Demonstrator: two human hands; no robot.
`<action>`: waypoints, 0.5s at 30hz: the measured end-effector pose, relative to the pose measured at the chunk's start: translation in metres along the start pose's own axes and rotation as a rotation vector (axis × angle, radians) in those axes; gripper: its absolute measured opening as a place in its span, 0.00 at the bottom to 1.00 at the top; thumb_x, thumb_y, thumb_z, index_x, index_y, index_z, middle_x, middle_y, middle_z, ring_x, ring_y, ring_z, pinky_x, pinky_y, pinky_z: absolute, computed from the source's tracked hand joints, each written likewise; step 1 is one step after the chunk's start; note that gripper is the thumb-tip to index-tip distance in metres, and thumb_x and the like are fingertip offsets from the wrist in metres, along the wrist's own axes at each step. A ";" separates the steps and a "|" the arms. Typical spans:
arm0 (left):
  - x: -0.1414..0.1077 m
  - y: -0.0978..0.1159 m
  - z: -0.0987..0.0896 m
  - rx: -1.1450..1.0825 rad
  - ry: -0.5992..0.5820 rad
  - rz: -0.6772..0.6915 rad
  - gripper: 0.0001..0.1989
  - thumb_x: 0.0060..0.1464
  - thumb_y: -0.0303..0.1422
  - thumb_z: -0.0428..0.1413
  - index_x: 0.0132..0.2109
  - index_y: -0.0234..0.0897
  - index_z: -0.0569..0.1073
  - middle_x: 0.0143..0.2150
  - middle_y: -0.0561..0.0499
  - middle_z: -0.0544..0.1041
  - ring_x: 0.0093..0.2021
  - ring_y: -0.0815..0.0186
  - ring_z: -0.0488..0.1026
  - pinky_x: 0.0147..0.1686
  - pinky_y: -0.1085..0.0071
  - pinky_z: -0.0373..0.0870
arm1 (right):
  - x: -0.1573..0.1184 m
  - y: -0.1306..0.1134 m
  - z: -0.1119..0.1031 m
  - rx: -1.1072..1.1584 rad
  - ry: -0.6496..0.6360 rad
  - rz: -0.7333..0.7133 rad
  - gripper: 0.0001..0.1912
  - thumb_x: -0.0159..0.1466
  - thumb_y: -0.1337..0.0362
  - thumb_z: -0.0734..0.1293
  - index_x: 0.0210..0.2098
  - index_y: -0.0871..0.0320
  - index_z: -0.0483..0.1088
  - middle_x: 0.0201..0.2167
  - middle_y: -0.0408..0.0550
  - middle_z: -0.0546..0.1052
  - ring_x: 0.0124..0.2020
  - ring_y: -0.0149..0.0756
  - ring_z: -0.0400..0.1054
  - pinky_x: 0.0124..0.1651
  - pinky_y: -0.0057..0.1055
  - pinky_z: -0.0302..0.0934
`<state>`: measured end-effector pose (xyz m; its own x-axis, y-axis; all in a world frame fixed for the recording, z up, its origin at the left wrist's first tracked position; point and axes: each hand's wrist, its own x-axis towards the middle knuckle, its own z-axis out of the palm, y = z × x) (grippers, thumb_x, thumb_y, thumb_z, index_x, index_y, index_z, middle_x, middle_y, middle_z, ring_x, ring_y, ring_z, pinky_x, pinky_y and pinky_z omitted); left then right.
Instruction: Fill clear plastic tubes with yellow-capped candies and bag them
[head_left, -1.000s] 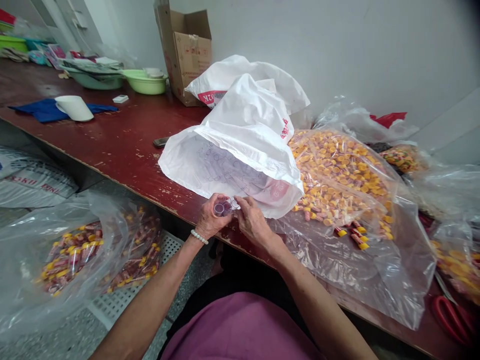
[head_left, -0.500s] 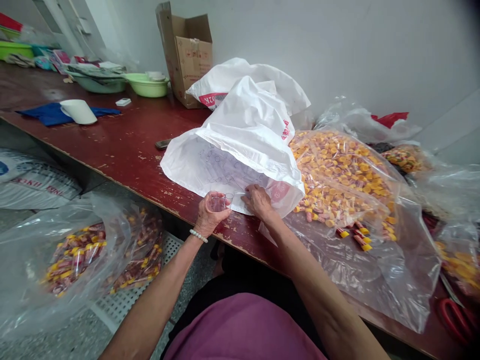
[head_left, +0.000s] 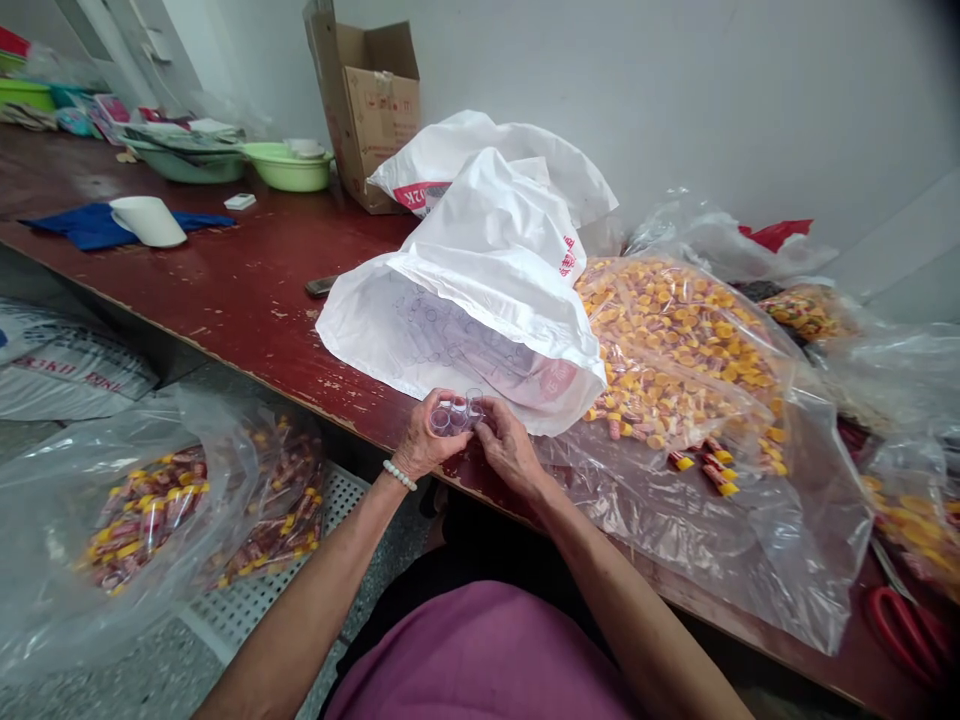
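Observation:
Clear plastic tubes (head_left: pixel 450 420), seen end-on as round openings, are bunched in my left hand (head_left: pixel 426 437), whose fingers curl round them. My right hand (head_left: pixel 506 440) meets it from the other side, pinching another clear tube (head_left: pixel 474 403) against the bunch. Both hands are just in front of the mouth of a white woven sack (head_left: pixel 487 230), which lies on its side on the table. More clear tubes (head_left: pixel 435 325) lie inside the sack. A beaded bracelet (head_left: pixel 399 475) circles my left wrist.
Yellow-capped pieces fill a clear bag (head_left: pixel 682 340) on the right; red-handled scissors (head_left: pixel 904 630) lie at the right edge. Below left, another clear bag (head_left: pixel 240 500) holds similar pieces. On the dark red table (head_left: pixel 255 270) stand a cardboard box (head_left: pixel 382 120), a green basin (head_left: pixel 289 170) and a white cup (head_left: pixel 150 222).
My right hand has drawn back from the sack's mouth toward my left hand, bringing a clear tube to the bunch. The two hands are now side by side.

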<state>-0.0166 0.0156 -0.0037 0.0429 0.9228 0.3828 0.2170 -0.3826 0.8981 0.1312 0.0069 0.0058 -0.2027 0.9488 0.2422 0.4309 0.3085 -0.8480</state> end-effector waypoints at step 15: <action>-0.003 0.021 0.030 -0.089 -0.022 -0.046 0.24 0.36 0.30 0.62 0.44 0.35 0.66 0.39 0.45 0.77 0.37 0.62 0.77 0.38 0.68 0.75 | -0.026 0.012 -0.002 -0.284 0.035 -0.128 0.38 0.50 0.76 0.58 0.60 0.70 0.49 0.60 0.68 0.56 0.64 0.49 0.47 0.62 0.51 0.49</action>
<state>0.0173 0.0064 0.0072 0.0564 0.9398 0.3371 0.1314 -0.3417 0.9306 0.1438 -0.0140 -0.0100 -0.2429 0.9014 0.3584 0.6335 0.4272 -0.6451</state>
